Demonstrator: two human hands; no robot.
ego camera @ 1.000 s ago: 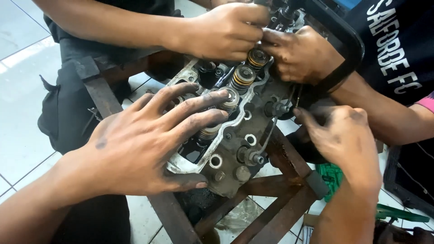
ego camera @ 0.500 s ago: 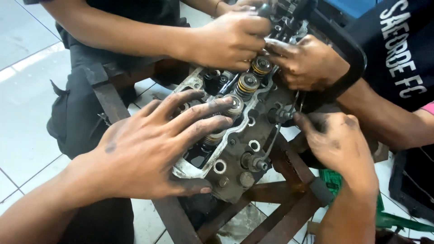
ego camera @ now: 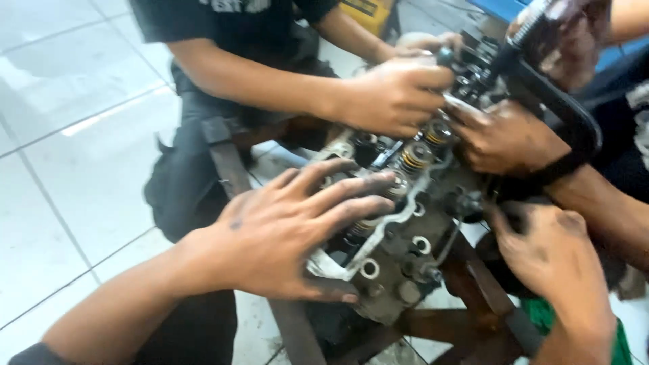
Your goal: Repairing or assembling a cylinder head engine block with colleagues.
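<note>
Greasy metal, the cylinder head (ego camera: 399, 250) rests on a rusty stand (ego camera: 473, 318). The left hand (ego camera: 284, 236) lies open, flat on it; the right hand (ego camera: 547, 260) curls at its edge, grip unclear. Beyond, co-workers' hands (ego camera: 399, 94) work a valve-spring compressor (ego camera: 554, 101); a slipping spring could pinch fingers.

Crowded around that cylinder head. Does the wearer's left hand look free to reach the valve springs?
Probably yes: the left hand lies flat on the cylinder head, fingertips beside the nearer valve springs; co-workers' hands cover the farther ones.
</note>
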